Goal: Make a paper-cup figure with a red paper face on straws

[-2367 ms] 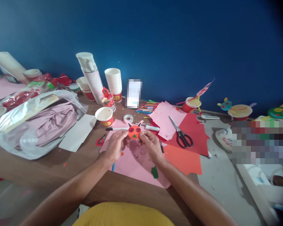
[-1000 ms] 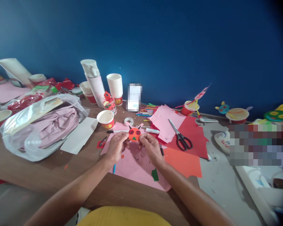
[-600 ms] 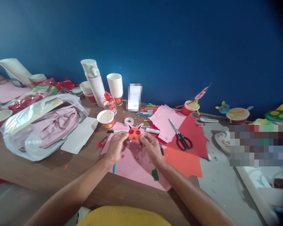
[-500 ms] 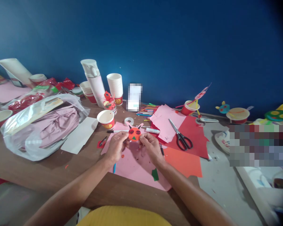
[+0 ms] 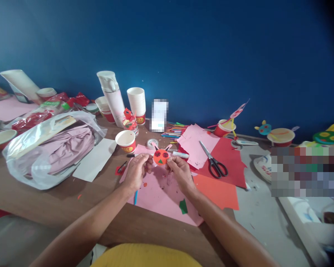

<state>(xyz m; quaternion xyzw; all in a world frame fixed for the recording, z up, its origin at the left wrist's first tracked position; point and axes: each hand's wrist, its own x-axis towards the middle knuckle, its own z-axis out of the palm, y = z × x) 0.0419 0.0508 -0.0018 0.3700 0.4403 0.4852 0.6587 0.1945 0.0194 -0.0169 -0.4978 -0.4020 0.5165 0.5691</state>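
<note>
Handling seemed underway: right fingers (image 5: 173,161) pinched the paper face (image 5: 161,152) inward of the desk's (image 5: 41,207) near edge, left fingers (image 5: 144,158) stood parted beside it, the next move apparently requiring steadiness.

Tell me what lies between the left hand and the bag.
In the head view: a white sheet nearer the bag, then a red scrap bearing a dark item, and the pink sheet under the left hand.

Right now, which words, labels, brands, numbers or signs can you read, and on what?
No text is legible.
Central red-and-white cup: yellow emblem, too small.
Cup stack: yellow emblem, too small.
Upright phone: pixelated.
White plate at right: coloured marks, blurred.
Red-and-green packet: blurred.
Orange paper face: dark eye marks, no readable lettering.
</note>
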